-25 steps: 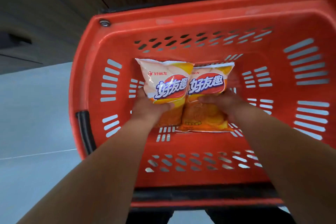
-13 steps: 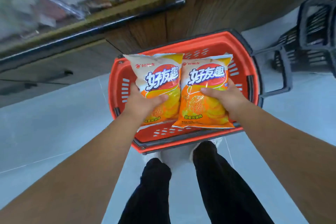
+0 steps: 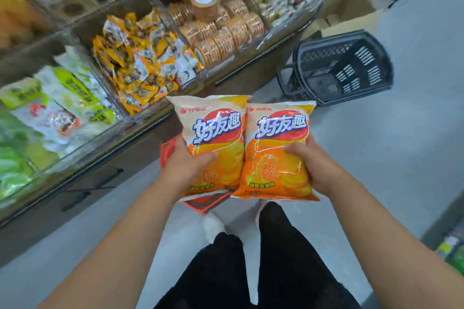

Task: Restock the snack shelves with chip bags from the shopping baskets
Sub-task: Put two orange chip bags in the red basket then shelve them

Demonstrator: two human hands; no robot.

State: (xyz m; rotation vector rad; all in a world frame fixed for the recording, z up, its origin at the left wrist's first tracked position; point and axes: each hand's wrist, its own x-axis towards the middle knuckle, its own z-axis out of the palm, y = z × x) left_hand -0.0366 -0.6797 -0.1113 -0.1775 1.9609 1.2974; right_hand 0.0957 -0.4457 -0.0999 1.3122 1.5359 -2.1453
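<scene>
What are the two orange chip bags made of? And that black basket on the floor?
The chip bags, one in the left hand and one in the right hand, look like thin glossy plastic film: the left chip bag and right chip bag show shiny glints and crinkles. The black basket looks like hard moulded plastic, matte, with slotted walls.

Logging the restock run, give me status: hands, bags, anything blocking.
Left hand shut on left chip bag. Right hand shut on right chip bag. Both bags upright, above red basket. Nothing seen blocking.
</scene>
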